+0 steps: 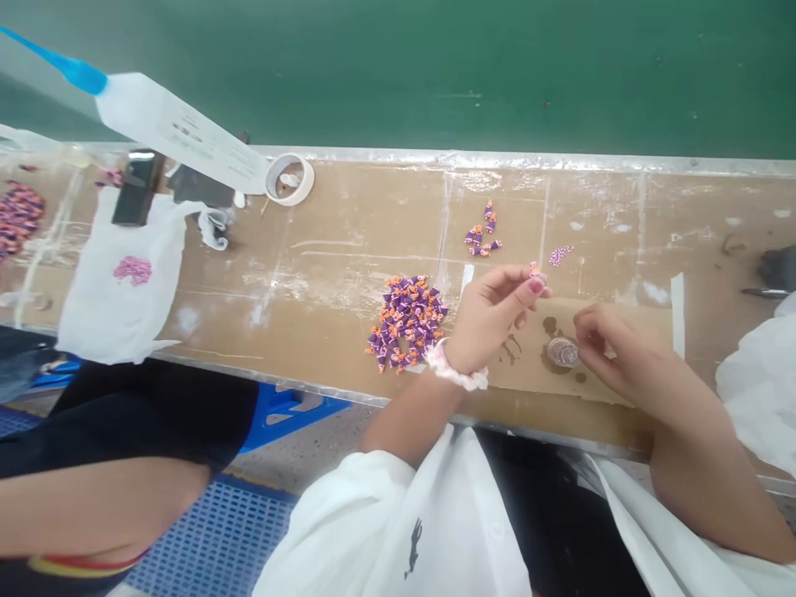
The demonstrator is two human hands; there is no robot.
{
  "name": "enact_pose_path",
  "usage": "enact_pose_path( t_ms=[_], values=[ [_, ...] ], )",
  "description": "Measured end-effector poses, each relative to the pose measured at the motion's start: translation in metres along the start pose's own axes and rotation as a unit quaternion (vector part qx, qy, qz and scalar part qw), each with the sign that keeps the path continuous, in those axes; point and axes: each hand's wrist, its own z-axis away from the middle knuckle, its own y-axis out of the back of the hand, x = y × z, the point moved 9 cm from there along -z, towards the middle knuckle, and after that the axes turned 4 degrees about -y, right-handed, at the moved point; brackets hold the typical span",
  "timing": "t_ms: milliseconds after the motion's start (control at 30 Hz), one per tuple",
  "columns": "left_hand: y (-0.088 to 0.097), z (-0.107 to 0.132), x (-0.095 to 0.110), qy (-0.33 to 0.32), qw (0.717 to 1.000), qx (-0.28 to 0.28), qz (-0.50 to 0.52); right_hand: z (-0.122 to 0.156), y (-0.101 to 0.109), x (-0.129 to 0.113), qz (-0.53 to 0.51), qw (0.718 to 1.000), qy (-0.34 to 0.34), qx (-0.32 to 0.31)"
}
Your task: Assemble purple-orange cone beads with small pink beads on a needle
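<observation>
My left hand (497, 311) pinches a small figurine (533, 269) between thumb and fingertips; only a bit of orange and pink shows. My right hand (618, 348), fingers pressed together, is at the rim of a small clear cup (563, 352) of liquid; what it holds, if anything, is hidden. Left of my left wrist lies a pile of purple and orange figurines (410, 319). Beyond my hands are a few more loose figurines (482, 234) and a small scatter of tiny pink and purple pieces (560, 254).
Dark wet spots (550, 325) mark the cardboard around the cup. A white bottle with a blue nozzle (180, 128), a tape roll (290, 180), a phone (138, 186) and a white bag (121, 282) are at left. White plastic (762, 385) lies far right. Another person's arm (105, 506) is lower left.
</observation>
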Motion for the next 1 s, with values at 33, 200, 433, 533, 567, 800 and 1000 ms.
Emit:
enact_pose_path(
  t_ms=[33,200,433,533,567,800,1000],
  values=[
    [-0.003,-0.001,-0.012,0.051,0.997,-0.006,0.064,0.000,0.000,0.001,0.000,1.000,-0.003,-0.005],
    [-0.011,0.003,-0.036,0.173,0.954,-0.001,0.246,-0.002,0.000,0.003,-0.008,1.000,-0.020,-0.022],
    [-0.005,0.006,-0.038,0.170,0.955,0.023,0.241,-0.001,-0.006,0.003,-0.013,0.999,-0.027,-0.036],
    [-0.005,0.007,-0.038,0.169,0.959,0.025,0.227,0.000,-0.005,0.005,-0.019,0.998,-0.041,-0.044],
    [-0.004,0.006,-0.038,0.167,0.960,0.032,0.220,0.000,-0.004,0.005,-0.019,0.998,-0.045,-0.044],
    [0.004,0.004,-0.039,0.150,0.965,0.080,0.198,0.007,-0.003,0.006,0.011,0.996,-0.061,-0.065],
    [0.003,0.005,-0.041,0.163,0.965,0.084,0.186,0.009,-0.009,-0.003,0.050,0.996,-0.020,-0.077]
  ],
)
